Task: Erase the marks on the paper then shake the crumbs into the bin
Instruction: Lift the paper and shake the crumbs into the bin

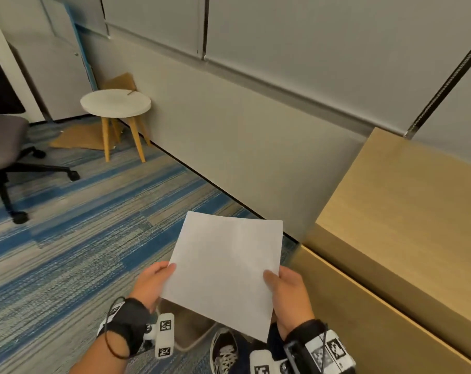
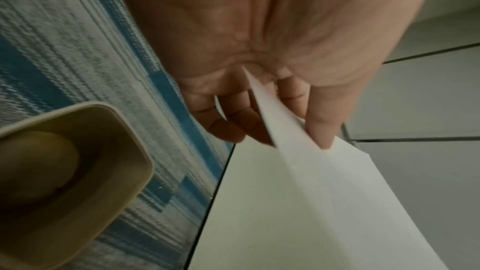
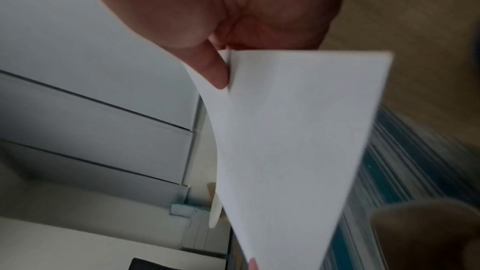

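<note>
A blank white sheet of paper is held in the air above the carpet, tilted away from me. My left hand pinches its left edge, thumb on top and fingers underneath the paper. My right hand pinches the right edge, thumb pressed on the paper. A beige bin stands on the floor below the sheet's near edge, mostly hidden by it. In the left wrist view the bin shows its open mouth with something rounded inside. No marks show on the sheet.
A light wooden desk runs along the right. My shoe is beside the bin. A white round stool and an office chair stand at the left on the blue striped carpet. A grey wall lies ahead.
</note>
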Demonstrator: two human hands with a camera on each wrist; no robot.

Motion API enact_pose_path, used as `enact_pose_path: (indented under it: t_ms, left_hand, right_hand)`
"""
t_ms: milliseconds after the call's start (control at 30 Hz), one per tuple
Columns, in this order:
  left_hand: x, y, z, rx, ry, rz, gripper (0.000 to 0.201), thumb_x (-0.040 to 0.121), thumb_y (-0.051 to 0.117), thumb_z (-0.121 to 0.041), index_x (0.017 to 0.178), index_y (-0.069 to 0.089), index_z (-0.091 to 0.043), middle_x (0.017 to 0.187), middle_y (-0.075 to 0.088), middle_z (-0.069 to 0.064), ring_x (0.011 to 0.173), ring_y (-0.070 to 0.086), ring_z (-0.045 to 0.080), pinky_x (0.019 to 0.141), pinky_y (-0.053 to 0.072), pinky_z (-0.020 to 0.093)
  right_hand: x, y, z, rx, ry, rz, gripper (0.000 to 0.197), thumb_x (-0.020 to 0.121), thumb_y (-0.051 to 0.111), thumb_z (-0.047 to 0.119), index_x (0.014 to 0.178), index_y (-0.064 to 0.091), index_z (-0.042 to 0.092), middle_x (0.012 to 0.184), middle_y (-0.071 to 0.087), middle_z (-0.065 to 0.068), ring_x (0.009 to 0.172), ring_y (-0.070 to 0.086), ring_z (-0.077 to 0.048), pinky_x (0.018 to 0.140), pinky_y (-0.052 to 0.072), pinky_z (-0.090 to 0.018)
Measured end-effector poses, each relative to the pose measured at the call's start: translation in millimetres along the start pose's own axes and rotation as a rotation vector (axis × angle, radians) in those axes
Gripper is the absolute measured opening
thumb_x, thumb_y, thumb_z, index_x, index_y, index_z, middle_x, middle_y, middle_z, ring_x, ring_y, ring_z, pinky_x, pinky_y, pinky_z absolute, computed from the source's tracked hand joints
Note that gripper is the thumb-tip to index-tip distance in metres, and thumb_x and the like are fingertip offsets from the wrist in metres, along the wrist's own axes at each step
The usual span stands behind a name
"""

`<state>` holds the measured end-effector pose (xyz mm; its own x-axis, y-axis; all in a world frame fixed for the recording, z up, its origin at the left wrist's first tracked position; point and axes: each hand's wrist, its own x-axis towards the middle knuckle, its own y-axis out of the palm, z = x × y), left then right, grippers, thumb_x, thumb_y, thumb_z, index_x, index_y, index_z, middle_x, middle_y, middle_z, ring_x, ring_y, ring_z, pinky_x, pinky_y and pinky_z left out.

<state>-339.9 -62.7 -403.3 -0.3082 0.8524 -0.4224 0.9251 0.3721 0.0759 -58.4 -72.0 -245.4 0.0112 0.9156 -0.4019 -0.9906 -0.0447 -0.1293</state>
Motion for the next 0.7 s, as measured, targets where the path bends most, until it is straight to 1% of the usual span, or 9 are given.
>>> enact_pose_path:
  t_ms: [100,200,300,433,500,567,633,667,700]
  left_hand:
    - [-18,-8,-32,-0.034,0.081,0.041,0.015,0.093,0.065,-0.016,0.093,0.068,-0.002,0.098,0.068,0.027,0.082,0.062,0.031,0.080,0.046,0.045]
    - [-40,-10,-64,-0.066,0.155,0.065,0.011,0.095,0.061,-0.011,0.088,0.065,-0.003,0.086,0.070,0.018,0.076,0.063,0.028,0.074,0.047,0.039]
    - [-58,-6,-94,-0.043,0.233,0.088,0.010,0.095,0.058,-0.009,0.089,0.063,-0.003,0.083,0.070,0.015,0.073,0.063,0.027,0.069,0.047,0.037]
    - [-74,2,-125,-0.036,0.305,0.122,0.009,0.095,0.059,-0.009,0.091,0.061,-0.002,0.087,0.070,0.017,0.075,0.063,0.030,0.069,0.048,0.038]
    - [-83,8,-140,-0.019,0.333,0.172,0.014,0.089,0.068,-0.016,0.091,0.064,-0.003,0.093,0.071,0.020,0.079,0.065,0.032,0.070,0.050,0.039]
    - [-91,15,-150,0.008,0.361,0.218,0.021,0.077,0.076,-0.025,0.088,0.069,-0.009,0.098,0.072,0.019,0.085,0.067,0.035,0.073,0.052,0.039]
    - [-96,23,-158,0.136,0.471,0.181,0.015,0.085,0.073,-0.019,0.099,0.068,-0.016,0.104,0.072,0.011,0.096,0.066,0.033,0.080,0.052,0.039]
    - [-99,27,-161,0.279,0.557,0.111,0.020,0.091,0.068,-0.018,0.110,0.065,-0.022,0.111,0.069,0.003,0.103,0.064,0.027,0.084,0.052,0.039]
    - [-103,31,-163,0.472,0.658,0.025,0.028,0.094,0.064,-0.024,0.121,0.059,-0.028,0.121,0.062,-0.004,0.110,0.059,0.020,0.088,0.050,0.039]
  right_hand:
    - [-15,-10,19,-0.065,-0.074,-0.006,0.029,0.105,0.047,0.007,0.098,0.075,0.008,0.094,0.081,-0.010,0.080,0.077,-0.022,0.071,0.058,-0.034]
    - [-30,-20,37,-0.067,-0.134,-0.002,0.029,0.106,0.047,0.008,0.098,0.075,0.007,0.091,0.081,-0.006,0.085,0.077,-0.023,0.071,0.056,-0.031]
    - [-43,-30,50,-0.015,-0.185,0.001,0.027,0.106,0.047,0.009,0.104,0.074,0.007,0.096,0.081,-0.007,0.090,0.077,-0.025,0.075,0.056,-0.035]
    - [-57,-49,66,-0.004,-0.276,-0.041,0.024,0.105,0.050,0.009,0.103,0.074,0.008,0.096,0.081,-0.008,0.086,0.078,-0.025,0.077,0.058,-0.040]
    - [-64,-62,71,0.026,-0.296,-0.068,0.023,0.105,0.052,0.010,0.103,0.075,0.008,0.096,0.081,-0.008,0.086,0.078,-0.026,0.077,0.059,-0.041]
    - [-68,-73,72,0.071,-0.301,-0.078,0.024,0.105,0.052,0.010,0.107,0.075,0.007,0.099,0.081,-0.010,0.090,0.077,-0.030,0.082,0.059,-0.045]
    - [-72,-81,69,0.095,-0.297,-0.072,0.025,0.105,0.051,0.009,0.109,0.075,0.006,0.102,0.080,-0.013,0.094,0.077,-0.034,0.087,0.058,-0.048]
    - [-74,-83,67,0.087,-0.297,-0.062,0.025,0.105,0.051,0.009,0.109,0.075,0.006,0.102,0.080,-0.013,0.094,0.077,-0.035,0.088,0.058,-0.049]
    - [-74,-83,65,0.068,-0.302,-0.053,0.026,0.105,0.050,0.008,0.108,0.076,0.005,0.100,0.080,-0.013,0.093,0.077,-0.035,0.086,0.059,-0.049]
